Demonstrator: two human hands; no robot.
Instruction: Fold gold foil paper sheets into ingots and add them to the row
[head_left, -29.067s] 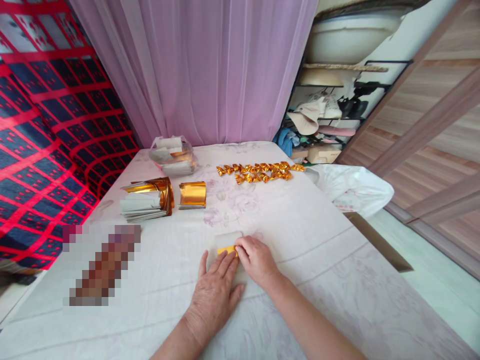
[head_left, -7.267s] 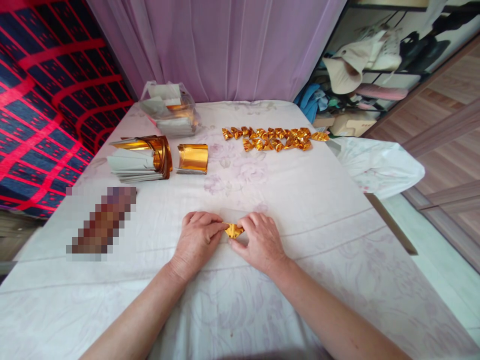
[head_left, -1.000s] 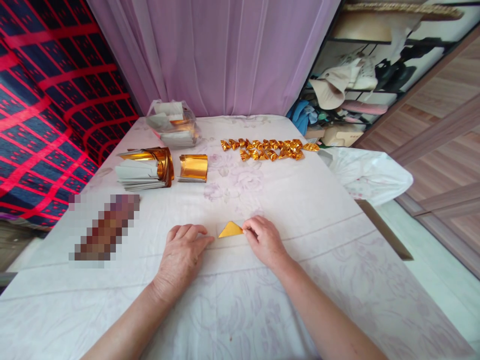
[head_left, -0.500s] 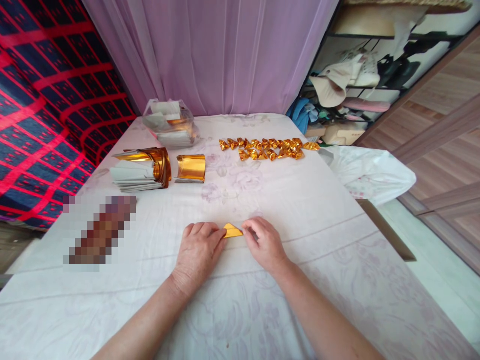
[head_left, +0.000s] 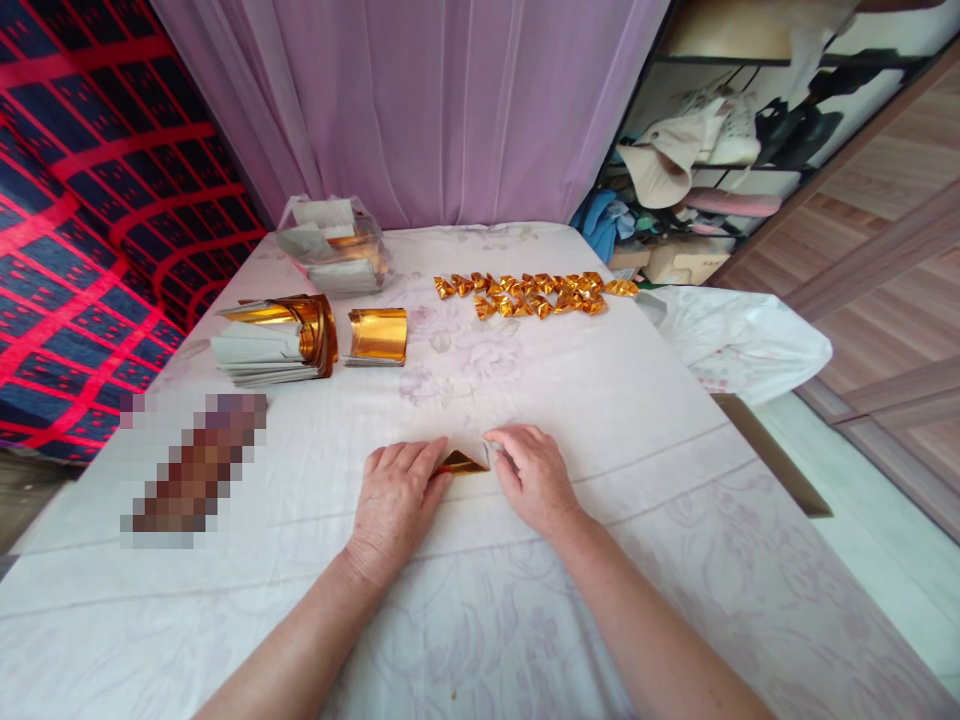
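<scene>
Between my hands is a small folded piece of gold foil paper [head_left: 463, 463], dark gold on its face, raised to a peak in the middle. My left hand [head_left: 395, 492] is closed on its left end, thumb in front and fingers behind. At its right end, my right hand [head_left: 538, 482] pinches a pale grey flap between thumb and forefinger. Farther back lie a small stack of gold foil sheets [head_left: 379, 335] and a larger, fanned stack [head_left: 319, 335] with grey backs. Rows of folded gold foil pieces [head_left: 541, 295] lie at the back right.
A clear plastic bag [head_left: 341, 250] of more sheets stands at the back left. A blurred-out object [head_left: 199, 465] lies on the left of the cloth-covered table [head_left: 480, 620]. To the right are a white plastic bag [head_left: 750, 335] and a shelf with a cap [head_left: 660, 160] and shoes.
The foil paper has gone from a flat, bright folded strip to a darker, opened peak. My right hand has lifted its end slightly, and a grey flap now shows there.
</scene>
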